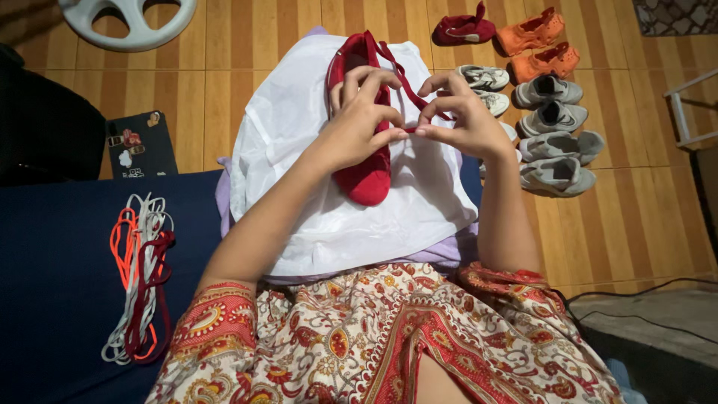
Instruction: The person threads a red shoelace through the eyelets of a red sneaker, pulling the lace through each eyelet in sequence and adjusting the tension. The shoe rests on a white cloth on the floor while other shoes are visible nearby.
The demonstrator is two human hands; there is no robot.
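Observation:
A red shoe (366, 176) lies toe toward me on a white plastic sheet (299, 135) spread over my lap. My left hand (359, 120) rests on the middle of the shoe, fingers curled over it and pinching its dark red lace (404, 78). My right hand (464, 116) is just right of the shoe and pinches the same lace, fingertips meeting those of the left hand. The lace loops up past the shoe's heel.
A bundle of orange, white and dark red laces (138, 277) lies on the blue seat (52, 262) at my left. On the wooden floor ahead stand a second red shoe (464, 30), orange shoes (535, 45) and several grey and white shoes (553, 135). A dark laptop (140, 146) lies left.

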